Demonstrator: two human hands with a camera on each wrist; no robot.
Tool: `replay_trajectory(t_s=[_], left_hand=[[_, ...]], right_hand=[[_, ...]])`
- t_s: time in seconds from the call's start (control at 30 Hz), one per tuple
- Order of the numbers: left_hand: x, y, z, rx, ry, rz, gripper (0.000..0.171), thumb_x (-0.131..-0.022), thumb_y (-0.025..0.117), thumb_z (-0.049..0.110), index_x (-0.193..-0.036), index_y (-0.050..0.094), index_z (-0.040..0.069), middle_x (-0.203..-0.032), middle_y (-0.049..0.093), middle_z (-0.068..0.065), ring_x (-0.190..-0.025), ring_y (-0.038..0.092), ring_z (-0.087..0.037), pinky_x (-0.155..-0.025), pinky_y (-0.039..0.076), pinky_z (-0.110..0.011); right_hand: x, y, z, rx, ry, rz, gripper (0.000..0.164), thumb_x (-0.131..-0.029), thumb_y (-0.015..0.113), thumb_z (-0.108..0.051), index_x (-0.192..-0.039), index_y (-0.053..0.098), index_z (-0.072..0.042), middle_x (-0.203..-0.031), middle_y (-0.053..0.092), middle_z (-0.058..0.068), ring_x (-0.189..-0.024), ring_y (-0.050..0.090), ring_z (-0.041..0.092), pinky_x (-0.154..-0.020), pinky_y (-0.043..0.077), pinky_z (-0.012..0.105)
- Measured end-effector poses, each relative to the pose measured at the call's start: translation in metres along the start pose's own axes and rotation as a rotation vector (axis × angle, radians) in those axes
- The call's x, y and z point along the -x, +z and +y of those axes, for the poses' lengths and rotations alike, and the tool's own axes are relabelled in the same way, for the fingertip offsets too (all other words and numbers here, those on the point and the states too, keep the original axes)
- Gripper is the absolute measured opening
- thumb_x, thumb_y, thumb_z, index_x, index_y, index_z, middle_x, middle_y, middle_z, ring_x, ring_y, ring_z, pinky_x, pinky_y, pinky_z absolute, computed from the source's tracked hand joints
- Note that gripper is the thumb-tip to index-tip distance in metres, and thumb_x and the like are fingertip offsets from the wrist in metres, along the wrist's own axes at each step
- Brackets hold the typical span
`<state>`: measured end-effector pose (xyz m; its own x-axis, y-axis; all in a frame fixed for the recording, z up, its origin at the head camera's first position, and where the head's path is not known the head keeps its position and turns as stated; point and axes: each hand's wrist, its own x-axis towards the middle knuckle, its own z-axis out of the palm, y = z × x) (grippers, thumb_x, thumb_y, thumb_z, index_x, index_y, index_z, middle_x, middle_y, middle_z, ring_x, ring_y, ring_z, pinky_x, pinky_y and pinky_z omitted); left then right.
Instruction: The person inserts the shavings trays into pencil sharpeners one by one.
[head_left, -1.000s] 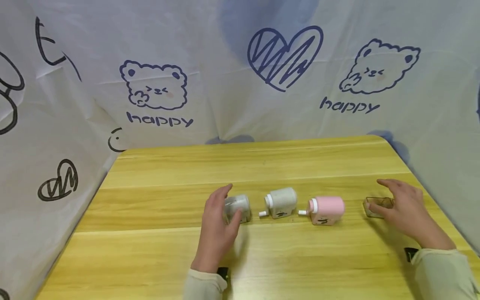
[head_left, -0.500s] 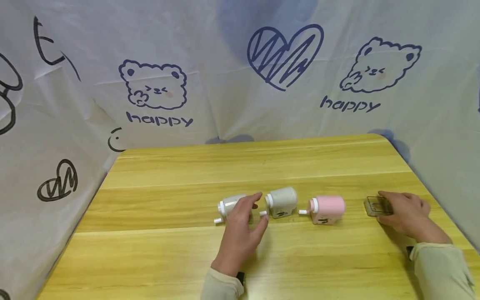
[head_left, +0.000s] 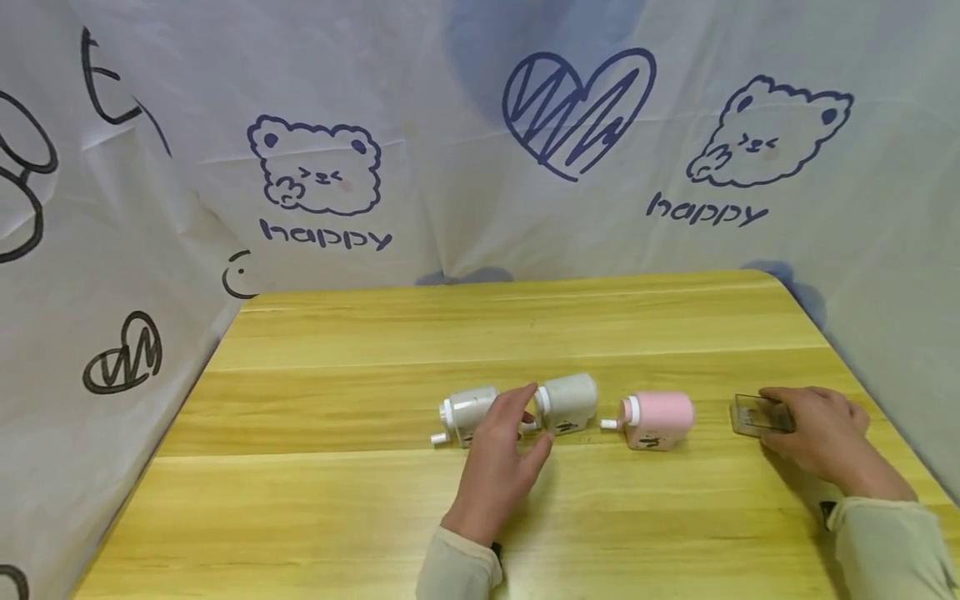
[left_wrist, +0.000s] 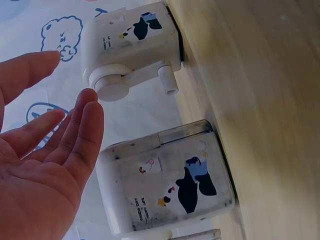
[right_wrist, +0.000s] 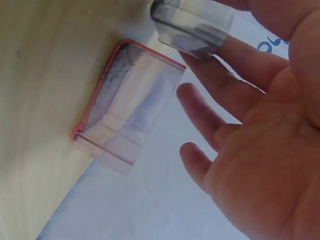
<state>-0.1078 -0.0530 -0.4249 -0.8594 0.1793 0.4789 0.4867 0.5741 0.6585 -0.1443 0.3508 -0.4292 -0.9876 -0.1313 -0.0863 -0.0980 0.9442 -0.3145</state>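
Three crank pencil sharpeners stand in a row: an off-white sharpener [head_left: 468,408] at left, a light grey sharpener [head_left: 572,402] in the middle, a pink sharpener [head_left: 662,417] at right. My left hand [head_left: 497,467] is in front of the gap between the first two. Its fingers are spread near the grey sharpener's white crank [left_wrist: 111,86] and grip nothing. At the right, my right hand [head_left: 821,437] pinches a clear smoky shavings drawer [head_left: 753,414] between thumb and fingers. The right wrist view also has a red-rimmed clear drawer [right_wrist: 127,107] beside it, hidden in the head view.
Everything stands on a wood-grain table [head_left: 337,500]. A white cloth [head_left: 442,167] with blue drawings hangs behind the table and along its sides.
My left hand has moved right, from the off-white sharpener toward the grey one. My right hand has lowered and taken hold of the smoky drawer. The sharpeners have stayed in place.
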Motion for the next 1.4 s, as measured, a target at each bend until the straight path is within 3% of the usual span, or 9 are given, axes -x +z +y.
replay_trajectory(t_s=[0.23, 0.3, 0.53, 0.7, 1.0, 1.23, 1.4], left_hand=[[-0.002, 0.003, 0.001, -0.022, -0.024, -0.027, 0.058, -0.083, 0.072, 0.013, -0.135, 0.048, 0.003, -0.127, 0.054, -0.008, -0.093, 0.058, -0.013, -0.078, 0.048, -0.022], [-0.003, 0.004, 0.001, -0.019, -0.042, -0.044, 0.059, -0.084, 0.072, 0.014, -0.137, 0.047, 0.004, -0.129, 0.053, -0.008, -0.093, 0.059, -0.014, -0.079, 0.048, -0.022], [-0.005, 0.011, 0.001, -0.010, -0.097, -0.083, 0.064, -0.086, 0.071, 0.017, -0.142, 0.042, 0.008, -0.137, 0.048, -0.006, -0.094, 0.059, -0.013, -0.081, 0.047, -0.023], [-0.006, 0.015, 0.000, 0.021, -0.145, -0.096, 0.068, -0.086, 0.071, 0.018, -0.145, 0.039, 0.010, -0.142, 0.044, -0.007, -0.092, 0.059, -0.011, -0.080, 0.047, -0.023], [-0.011, 0.019, 0.001, -0.035, -0.147, -0.108, 0.069, -0.086, 0.071, 0.019, -0.146, 0.038, 0.010, -0.140, 0.045, -0.007, -0.090, 0.056, -0.012, -0.078, 0.047, -0.023], [-0.013, 0.022, 0.001, -0.049, -0.179, -0.127, 0.067, -0.088, 0.068, 0.020, -0.147, 0.037, 0.013, -0.141, 0.044, -0.006, -0.087, 0.054, -0.009, -0.075, 0.046, -0.022], [-0.013, 0.024, -0.003, -0.032, -0.195, -0.150, 0.064, -0.089, 0.067, 0.021, -0.147, 0.039, 0.018, -0.139, 0.047, -0.005, -0.088, 0.057, -0.012, -0.077, 0.047, -0.023]], right_hand=[[0.003, -0.003, -0.009, 0.002, -0.045, 0.042, 0.065, -0.076, 0.076, -0.041, -0.127, 0.057, -0.007, -0.121, 0.058, 0.026, -0.106, 0.044, 0.053, -0.081, 0.020, 0.068], [0.005, -0.005, -0.011, -0.001, -0.068, 0.034, 0.065, -0.076, 0.076, -0.043, -0.127, 0.057, -0.007, -0.119, 0.061, 0.023, -0.104, 0.048, 0.051, -0.077, 0.025, 0.063], [0.015, -0.010, -0.021, -0.106, -0.110, -0.089, 0.066, -0.078, 0.074, -0.045, -0.129, 0.056, -0.008, -0.119, 0.063, 0.015, -0.109, 0.052, 0.047, -0.085, 0.033, 0.066], [0.022, -0.011, -0.029, -0.170, -0.149, -0.125, 0.060, -0.077, 0.077, -0.039, -0.124, 0.059, -0.007, -0.115, 0.063, 0.009, -0.107, 0.055, 0.039, -0.082, 0.046, 0.056], [0.039, -0.017, -0.048, -0.216, -0.111, -0.249, 0.063, -0.078, 0.075, -0.041, -0.126, 0.057, -0.004, -0.116, 0.062, 0.007, -0.100, 0.057, 0.028, -0.079, 0.048, 0.046], [0.045, -0.009, -0.072, -0.314, -0.165, -0.369, 0.058, -0.079, 0.075, -0.034, -0.125, 0.056, -0.003, -0.117, 0.061, 0.006, -0.100, 0.054, 0.026, -0.077, 0.048, 0.038], [0.044, 0.000, -0.092, -0.330, -0.227, -0.401, 0.058, -0.077, 0.077, -0.036, -0.122, 0.058, -0.005, -0.114, 0.061, 0.003, -0.095, 0.056, 0.022, -0.075, 0.049, 0.037]])
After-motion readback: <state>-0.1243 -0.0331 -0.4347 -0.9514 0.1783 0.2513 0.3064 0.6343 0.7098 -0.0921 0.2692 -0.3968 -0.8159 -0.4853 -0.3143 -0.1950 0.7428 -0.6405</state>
